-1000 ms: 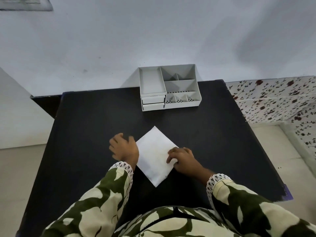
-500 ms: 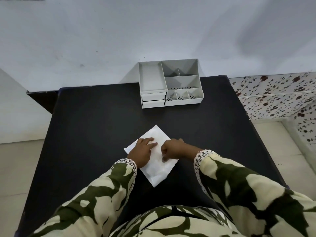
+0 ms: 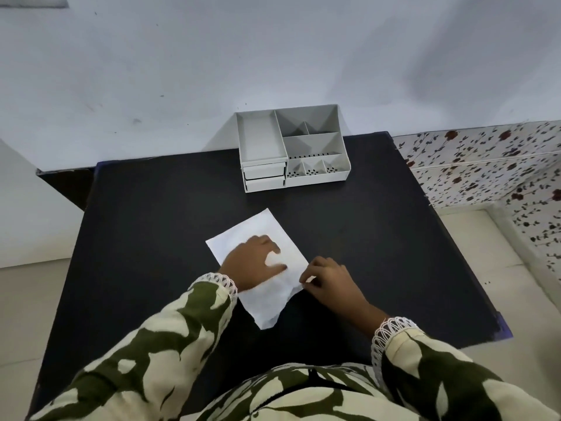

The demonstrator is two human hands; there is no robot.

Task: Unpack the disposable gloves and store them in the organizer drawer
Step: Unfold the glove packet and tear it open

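Glove packet [image 3: 261,238] is lying flat on the black table [image 3: 151,223], well short of the white organizer [image 3: 291,147], left hand [image 3: 252,262] spread on top of it and right hand [image 3: 328,278] pinching its right edge.

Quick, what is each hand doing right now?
Left hand: open, pressing flat on the white packet.
Right hand: closed, pinching the packet's right edge.

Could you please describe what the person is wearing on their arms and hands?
Both hands, left and right, are bare: no gloves are visible. The long sleeves carry a dark green and cream camouflage-like pattern, each ending in a white lace-trimmed cuff at the wrist.
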